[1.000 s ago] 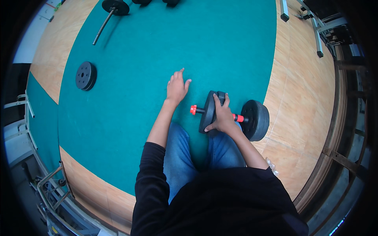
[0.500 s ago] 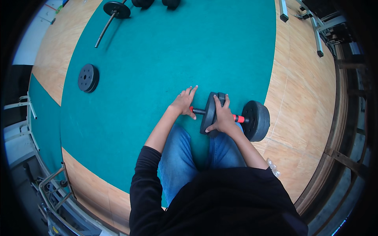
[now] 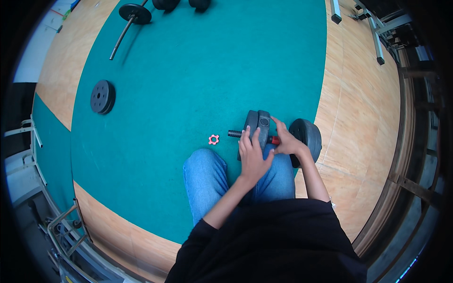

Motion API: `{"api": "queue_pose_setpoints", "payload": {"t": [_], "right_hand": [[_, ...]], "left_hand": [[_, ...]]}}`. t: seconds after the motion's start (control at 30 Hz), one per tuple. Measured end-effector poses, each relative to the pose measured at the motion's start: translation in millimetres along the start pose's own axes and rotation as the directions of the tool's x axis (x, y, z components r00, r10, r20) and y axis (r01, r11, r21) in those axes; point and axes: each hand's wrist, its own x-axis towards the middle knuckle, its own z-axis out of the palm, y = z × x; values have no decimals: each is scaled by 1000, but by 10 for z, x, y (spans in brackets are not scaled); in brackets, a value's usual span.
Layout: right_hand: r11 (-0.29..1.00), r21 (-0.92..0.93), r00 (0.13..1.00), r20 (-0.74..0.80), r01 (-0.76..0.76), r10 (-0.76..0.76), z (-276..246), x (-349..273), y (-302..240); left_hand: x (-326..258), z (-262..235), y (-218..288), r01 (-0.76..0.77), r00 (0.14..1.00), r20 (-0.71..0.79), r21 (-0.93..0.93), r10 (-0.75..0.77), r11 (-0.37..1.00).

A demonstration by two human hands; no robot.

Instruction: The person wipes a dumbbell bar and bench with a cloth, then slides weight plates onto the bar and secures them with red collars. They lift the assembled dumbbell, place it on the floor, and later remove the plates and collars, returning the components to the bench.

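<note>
On the mat in front of my knees lies an adjustable dumbbell with a red-and-black handle (image 3: 274, 140). Dark weight plates (image 3: 264, 122) sit on its left end, and a short threaded bar end (image 3: 234, 133) sticks out beyond them. My left hand (image 3: 255, 158) lies against these plates with its fingers stretched out. At their inner side, my right hand (image 3: 289, 141) touches them, thumb and fingers spread near the handle. More plates (image 3: 309, 137) are fitted on the right end. A red star-shaped collar nut (image 3: 213, 139) rests loose on the mat, left of the bar end.
A stack of round plates (image 3: 101, 96) lies to the left on the green mat (image 3: 188, 80). Farther off is a threaded bar (image 3: 121, 40) with a plate on it. Metal equipment legs (image 3: 379, 47) stand at the far right on the wood-look floor (image 3: 358, 108).
My left hand has let go of the red collar nut, now off the bar on the mat, and moved right onto the plates. My right hand has shifted to their inner side.
</note>
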Motion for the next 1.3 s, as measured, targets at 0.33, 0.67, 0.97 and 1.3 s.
{"api": "queue_pose_setpoints", "payload": {"t": [0.33,0.67,0.97,1.3], "right_hand": [[854,-454,950,46,-255,308,130,127,270],[813,-495,919,68,-306,387,50,30,282],[810,-438,889,47,-390,455,18,-249,302],[820,-351,887,-79,-452,455,133,-418,369]], "left_hand": [[45,474,-157,49,993,-114,493,9,869],[247,316,-147,175,980,-157,409,-120,896],[295,144,-182,166,986,-81,282,-149,945],[485,174,-212,193,981,-48,278,-187,941]]}}
